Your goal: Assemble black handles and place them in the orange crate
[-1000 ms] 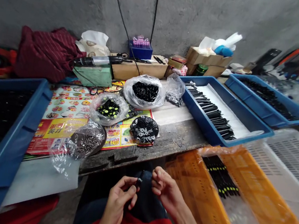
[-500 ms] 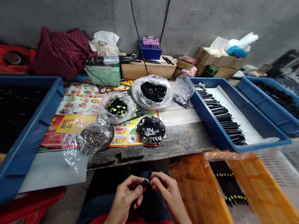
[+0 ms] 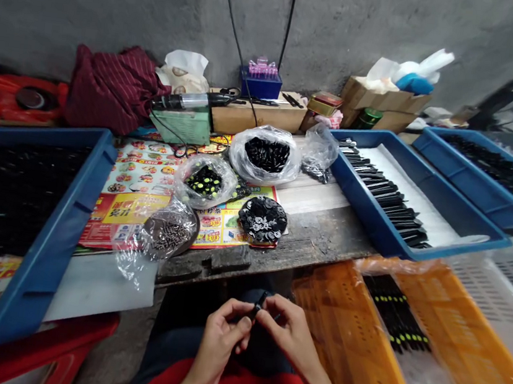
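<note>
Above my lap, my left hand (image 3: 226,331) pinches a small black plastic part (image 3: 259,303), which points up and to the right. My right hand (image 3: 288,331) is closed at the same part, its thumb and forefinger touching the upper portion. Another thin dark bit shows by the right fingers; I cannot make out whether it belongs to the same part. On the bench edge in front lies a pile of flat black pieces with pale marks (image 3: 262,219). Left of it is a plastic bag of small metal screws (image 3: 167,235).
Behind stand bags of black-and-yellow pieces (image 3: 204,180) and glossy black pieces (image 3: 266,154). A blue tray (image 3: 458,207) holds a row of black handles. An orange crate (image 3: 350,340) stands at my right, a blue bin (image 3: 51,241) at my left, above a red stool (image 3: 74,338).
The black part has turned between my fingers and now shows as a narrow slanted shape. My right fingers have shifted slightly around it. The whole view has moved a little.
</note>
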`<state>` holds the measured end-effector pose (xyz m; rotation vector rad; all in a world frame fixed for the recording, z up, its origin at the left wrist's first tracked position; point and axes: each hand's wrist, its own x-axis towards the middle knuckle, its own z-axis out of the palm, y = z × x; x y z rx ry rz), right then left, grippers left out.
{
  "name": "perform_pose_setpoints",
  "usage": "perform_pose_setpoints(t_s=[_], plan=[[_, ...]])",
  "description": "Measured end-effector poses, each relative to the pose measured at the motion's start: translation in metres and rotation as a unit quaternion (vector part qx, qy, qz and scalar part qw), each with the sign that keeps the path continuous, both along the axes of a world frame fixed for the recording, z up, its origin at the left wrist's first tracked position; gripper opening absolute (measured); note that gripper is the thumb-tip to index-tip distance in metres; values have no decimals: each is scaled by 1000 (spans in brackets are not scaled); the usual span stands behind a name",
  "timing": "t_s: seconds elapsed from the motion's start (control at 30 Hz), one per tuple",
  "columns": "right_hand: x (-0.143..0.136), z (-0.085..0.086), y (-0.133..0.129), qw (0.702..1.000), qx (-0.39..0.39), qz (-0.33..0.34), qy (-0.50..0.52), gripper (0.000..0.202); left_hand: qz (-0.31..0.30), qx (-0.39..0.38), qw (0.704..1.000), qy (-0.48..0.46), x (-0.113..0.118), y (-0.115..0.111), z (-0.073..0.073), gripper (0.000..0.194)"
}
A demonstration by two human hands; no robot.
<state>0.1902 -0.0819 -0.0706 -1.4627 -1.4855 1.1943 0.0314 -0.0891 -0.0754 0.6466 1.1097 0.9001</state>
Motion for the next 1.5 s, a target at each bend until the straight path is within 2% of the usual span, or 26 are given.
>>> perform_pose_setpoints(t_s=[0.1,0.2,0.33,0.4,0.47,0.63,0.77,0.87,1.03,1.17,1.23,1.37,1.5], plan=[[0,-1,-1,998,-49,30,26,37,-4,-3,1000,-2,0,-1,1,40],[0,-4,-1,993,-95,33,69,35,3,-5,1000,-8,1,-1,1,39],[2,-3,-1,1000,-20,-7,22,26,7,-3,1000,-15,3,-2,-2,40],[3,0,0,1000,8,0,-11,27,9,-3,1000,-21,5,-4,-3,40],[4,1,0,1000,4,16,-20,32,15,-3,1000,-25,7,-7,-3,39],[5,-7,3,994,-82,35,66,51,19,4,1000,-22,10,-9,0,38],[3,-16,2,969,-189,41,155,64,17,18,999,-20,9,-8,0,38],[1,-20,0,958,-221,45,176,67,14,16,999,-24,8,-8,0,37],[-1,-21,0,954,-223,22,198,63,15,-11,998,-67,8,-5,6,35],[-1,-16,1,956,-175,-25,234,46,20,-38,993,-111,7,-1,15,35],[-1,-12,1,956,-155,-27,250,40,15,-45,992,-120,8,0,19,36],[-1,-8,0,957,-128,-36,257,33,15,-39,994,-97,8,0,20,36],[0,-10,1,938,-146,-91,300,34,11,1,999,-47,6,0,16,29]])
